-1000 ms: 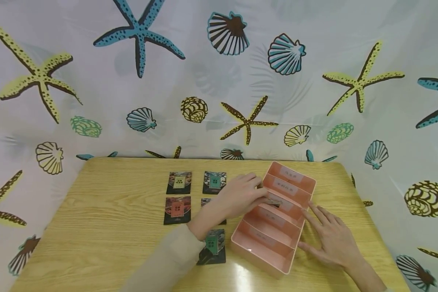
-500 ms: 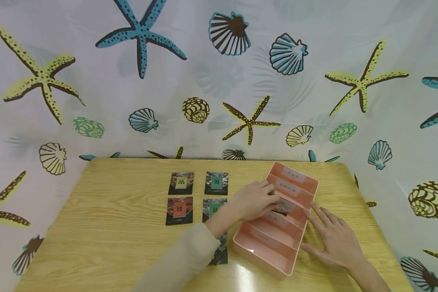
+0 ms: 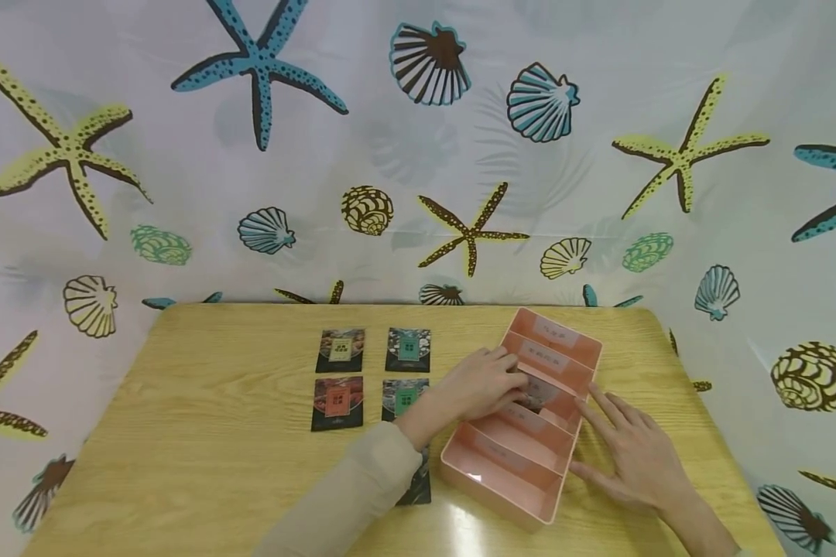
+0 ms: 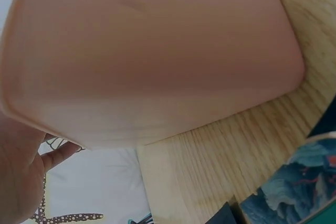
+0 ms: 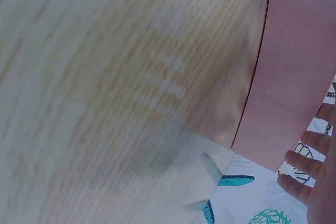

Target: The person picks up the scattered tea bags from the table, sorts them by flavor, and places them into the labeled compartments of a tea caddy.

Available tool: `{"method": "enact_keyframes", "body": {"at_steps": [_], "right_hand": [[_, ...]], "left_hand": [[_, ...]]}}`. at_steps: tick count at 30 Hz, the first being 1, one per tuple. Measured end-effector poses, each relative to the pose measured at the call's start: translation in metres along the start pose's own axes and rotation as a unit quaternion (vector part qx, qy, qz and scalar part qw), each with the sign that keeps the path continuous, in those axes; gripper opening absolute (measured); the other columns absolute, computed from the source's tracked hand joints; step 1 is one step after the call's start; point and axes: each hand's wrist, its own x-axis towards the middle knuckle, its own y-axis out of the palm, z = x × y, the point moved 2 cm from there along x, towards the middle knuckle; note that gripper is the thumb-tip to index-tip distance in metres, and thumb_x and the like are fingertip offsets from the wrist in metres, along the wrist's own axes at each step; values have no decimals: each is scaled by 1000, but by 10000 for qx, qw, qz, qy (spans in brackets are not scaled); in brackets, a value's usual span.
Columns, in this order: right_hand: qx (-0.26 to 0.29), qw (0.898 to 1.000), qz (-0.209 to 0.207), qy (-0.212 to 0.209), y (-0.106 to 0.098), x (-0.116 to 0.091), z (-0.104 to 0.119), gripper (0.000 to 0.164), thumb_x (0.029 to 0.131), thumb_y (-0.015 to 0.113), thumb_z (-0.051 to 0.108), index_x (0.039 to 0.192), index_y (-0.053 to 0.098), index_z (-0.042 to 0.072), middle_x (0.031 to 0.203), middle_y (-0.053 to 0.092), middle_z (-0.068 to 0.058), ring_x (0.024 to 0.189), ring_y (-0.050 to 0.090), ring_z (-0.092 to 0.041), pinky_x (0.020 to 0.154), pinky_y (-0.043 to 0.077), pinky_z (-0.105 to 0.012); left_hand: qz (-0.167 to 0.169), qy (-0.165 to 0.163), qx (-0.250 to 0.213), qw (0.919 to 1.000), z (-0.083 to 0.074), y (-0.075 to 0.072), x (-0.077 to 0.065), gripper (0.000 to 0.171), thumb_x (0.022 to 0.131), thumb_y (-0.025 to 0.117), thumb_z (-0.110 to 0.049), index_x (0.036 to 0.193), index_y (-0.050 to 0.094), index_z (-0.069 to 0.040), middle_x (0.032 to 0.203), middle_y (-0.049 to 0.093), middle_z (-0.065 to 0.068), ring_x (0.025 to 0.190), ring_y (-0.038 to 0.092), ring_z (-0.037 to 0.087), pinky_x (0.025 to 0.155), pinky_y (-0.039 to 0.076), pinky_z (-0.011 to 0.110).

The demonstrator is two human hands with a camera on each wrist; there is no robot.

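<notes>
Pinching a dark card (image 3: 538, 400) with my left hand (image 3: 484, 383) inside the middle compartment of the pink tray (image 3: 505, 499) on the table's right, my right hand (image 3: 634, 456) flat, fingers spread, against its right wall, I risk the card catching a divider and tipping out.

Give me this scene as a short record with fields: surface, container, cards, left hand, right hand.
surface: light wooden table
container: pink plastic tray with a row of labelled compartments, lying at a slant
cards: four dark picture cards in a square left of the tray; another partly under the sleeve
left hand: left hand reaches into a middle compartment, fingers on a dark card
right hand: right hand lies flat on the table, fingertips against the tray's right wall
</notes>
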Motion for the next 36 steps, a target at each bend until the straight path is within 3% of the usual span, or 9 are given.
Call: {"method": "enact_keyframes", "body": {"at_steps": [8, 16, 25, 36], "right_hand": [[-5, 10000, -25, -4, 0, 0, -1, 93, 85, 68, 75, 157, 51, 18, 164, 48, -15, 137, 58, -41, 103, 54, -60], [-61, 10000, -71, -35, 1, 1, -2, 94, 85, 67, 76, 157, 51, 18, 164, 48, -14, 136, 59, -41, 102, 54, -60], [-52, 9999, -86, -63, -1, 2, -3, 94, 85, 67, 76, 157, 51, 17, 165, 47, -14, 137, 59, -41, 102, 55, -60], [-74, 9999, -61, -93, 0, 1, -2, 94, 86, 65, 77, 156, 51, 17, 164, 47, -15, 136, 60, -41, 100, 56, -60]], "left_hand": [[-119, -210, -87, 9997, 5, 4, -1, 32, 108, 55, -52, 119, 70, -26, 116, 68, -5, 113, 62, 14, 100, 53, 34], [-101, -223, -219, 9995, 12, -3, -12, 34, 107, 59, -49, 125, 70, -23, 122, 68, -2, 117, 63, 17, 103, 55, 35], [-68, -325, -309, 9990, 21, -17, -34, 29, 107, 61, -43, 120, 73, -20, 122, 71, 1, 114, 64, 19, 101, 56, 37], [-67, -427, -546, 9976, 28, -25, -72, 33, 105, 64, -45, 127, 72, -22, 123, 71, 1, 117, 65, 20, 104, 56, 39]]}}
